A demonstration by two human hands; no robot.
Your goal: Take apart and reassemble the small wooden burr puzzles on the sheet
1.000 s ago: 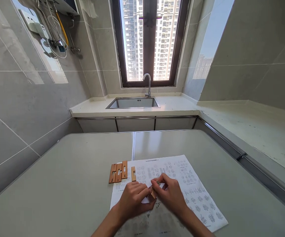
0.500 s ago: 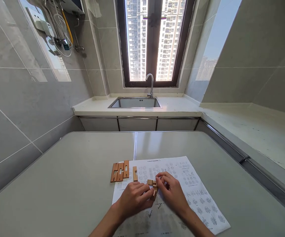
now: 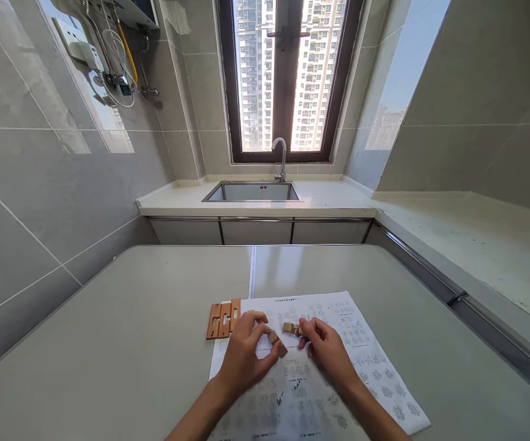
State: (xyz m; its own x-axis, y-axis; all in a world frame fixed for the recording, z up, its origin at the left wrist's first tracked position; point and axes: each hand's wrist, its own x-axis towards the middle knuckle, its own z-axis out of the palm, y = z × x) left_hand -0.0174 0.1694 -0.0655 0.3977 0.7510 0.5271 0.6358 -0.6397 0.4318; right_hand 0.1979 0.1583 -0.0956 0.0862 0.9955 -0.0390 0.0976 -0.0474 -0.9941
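My left hand [image 3: 246, 352] pinches a small notched wooden puzzle piece [image 3: 278, 345] between thumb and fingertips, just above the printed sheet [image 3: 311, 386]. To its right, my right hand [image 3: 328, 350] grips another notched wooden puzzle piece [image 3: 289, 328], whose left end sticks out from the fingers. The two pieces are apart. Three flat wooden pieces [image 3: 224, 320] with cut-outs lie side by side at the sheet's upper left edge, the rightmost partly behind my left hand. The place of a further wooden piece seen earlier is now covered by that hand.
The sheet, with rows of small diagrams, lies on a pale table [image 3: 109, 343] with a seam down its far half. Beyond stand a counter [image 3: 333, 190], a sink [image 3: 251, 192] and a faucet [image 3: 282, 159] under a window. A tiled wall [image 3: 40, 202] rises at the left.
Both hands held wooden pieces together before; now the pieces are separated. My left hand has shifted up and opened its arch, while the right hand's piece has moved slightly up and right.
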